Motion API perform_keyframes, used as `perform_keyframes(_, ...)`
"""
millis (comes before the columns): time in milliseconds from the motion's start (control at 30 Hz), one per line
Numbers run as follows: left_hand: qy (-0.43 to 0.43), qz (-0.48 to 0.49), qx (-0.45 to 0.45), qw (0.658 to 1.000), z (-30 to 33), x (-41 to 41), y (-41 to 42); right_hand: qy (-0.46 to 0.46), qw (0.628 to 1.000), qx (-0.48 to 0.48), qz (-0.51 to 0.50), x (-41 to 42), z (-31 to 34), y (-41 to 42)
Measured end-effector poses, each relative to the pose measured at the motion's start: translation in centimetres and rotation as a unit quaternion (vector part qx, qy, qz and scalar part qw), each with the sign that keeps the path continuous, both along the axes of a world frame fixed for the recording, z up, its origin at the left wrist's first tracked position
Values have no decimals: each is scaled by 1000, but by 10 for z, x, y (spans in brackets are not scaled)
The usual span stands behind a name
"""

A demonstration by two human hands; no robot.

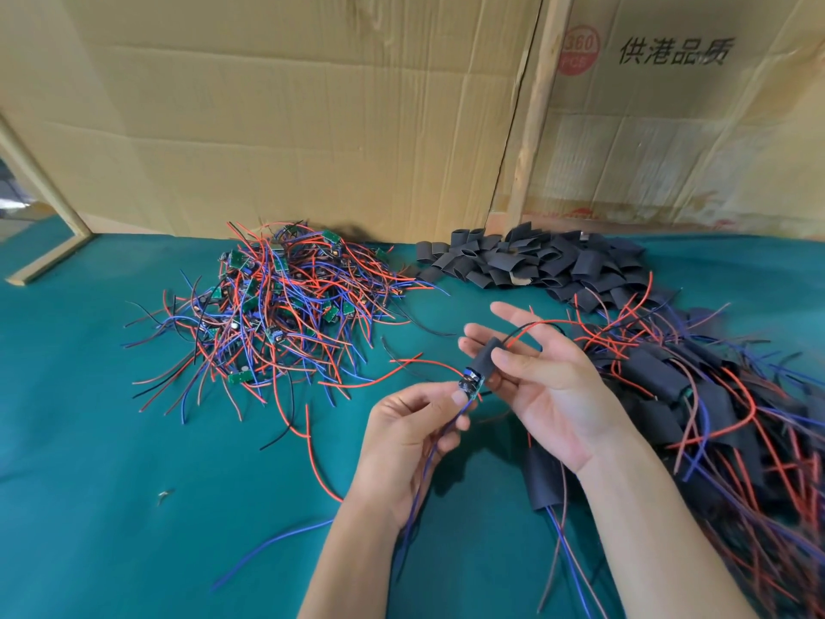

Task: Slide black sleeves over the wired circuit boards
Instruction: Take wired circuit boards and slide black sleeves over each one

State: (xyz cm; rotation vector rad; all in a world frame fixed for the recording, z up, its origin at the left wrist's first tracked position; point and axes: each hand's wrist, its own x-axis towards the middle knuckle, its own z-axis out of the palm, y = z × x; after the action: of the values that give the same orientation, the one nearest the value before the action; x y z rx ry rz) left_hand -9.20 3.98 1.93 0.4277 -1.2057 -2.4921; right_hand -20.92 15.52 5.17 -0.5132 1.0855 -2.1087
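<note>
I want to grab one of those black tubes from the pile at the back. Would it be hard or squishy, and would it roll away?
Probably squishy: the black sleeves in the pile lie flattened and bent, some with gaping ends. Likely very light, since they heap loosely on the green cloth. Flattened like that, one probably would not roll.

A black sleeve (486, 359) partly covers a small green circuit board (469, 386) trailing blue wires (428, 462).

The big brown cardboard box (669, 127) at the back right has black Chinese words printed on it: 供港品质. Beside them, to the left, is a red round stamp (579, 50) that says 360 and PCS.
</note>
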Motion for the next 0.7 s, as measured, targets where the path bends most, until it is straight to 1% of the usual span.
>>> perform_keyframes(167,1,-6,-8,1000,1,0,0,16,1000,14,2,-1,2,2)
perform_keyframes(333,0,-11,-17,1000,-1,-1,0,39,998,21,47,1,3,4)
perform_keyframes(500,6,23,-11,1000,-4,-2,-1,49,995,45,72,4,3,3)
perform_keyframes(600,3,51,-47,998,-6,-3,1,53,993,65,89,8,3,1)
perform_keyframes(700,-8,82,-97,992,-6,-6,5,61,991,87,81,10,9,1)
